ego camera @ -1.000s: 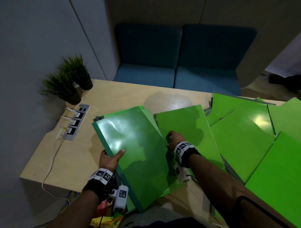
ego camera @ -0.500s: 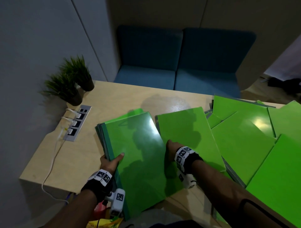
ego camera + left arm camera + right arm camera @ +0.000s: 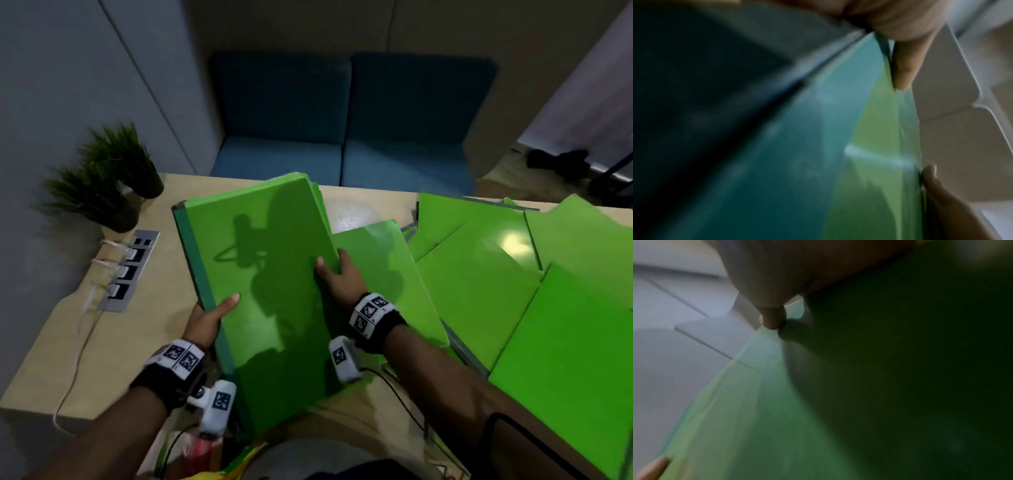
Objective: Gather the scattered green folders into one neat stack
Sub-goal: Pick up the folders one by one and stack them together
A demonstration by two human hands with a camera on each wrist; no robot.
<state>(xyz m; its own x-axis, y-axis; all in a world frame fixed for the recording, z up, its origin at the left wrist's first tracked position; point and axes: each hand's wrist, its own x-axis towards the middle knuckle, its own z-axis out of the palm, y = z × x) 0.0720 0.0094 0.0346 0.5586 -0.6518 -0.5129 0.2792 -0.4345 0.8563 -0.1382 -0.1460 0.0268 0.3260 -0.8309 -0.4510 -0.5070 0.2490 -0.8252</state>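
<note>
At the far left of the wooden table (image 3: 102, 346), two small potted plants (image 3: 102, 185) stand against the wall, and just in front of them a power strip (image 3: 128, 270) is set into the tabletop with white plugs and a white cable trailing over the near edge.

Next comes the left hand (image 3: 205, 320). It grips the left edge of a stack of green folders (image 3: 263, 274), thumb lying on the top cover and the fingers hidden beneath. The left wrist view, blurred, shows the thumb (image 3: 902, 65) pressed against the folder edge. The stack is lifted and tilted, its far end raised above the table and its near end low by the table's front edge; a darker green spine runs along its left side.

The right hand (image 3: 337, 277) holds the stack's right edge, thumb on top and the fingers curled round behind the edge. The right wrist view is too dark and blurred to add more than a fingertip (image 3: 772, 321) on green.

Just right of the stack one green folder (image 3: 387, 274) lies flat on the table, under the right forearm. Farther right, more loose folders (image 3: 548, 308) lie overlapping at different angles, reaching the right edge of the head view. Behind the table stands a blue sofa (image 3: 342, 120).
</note>
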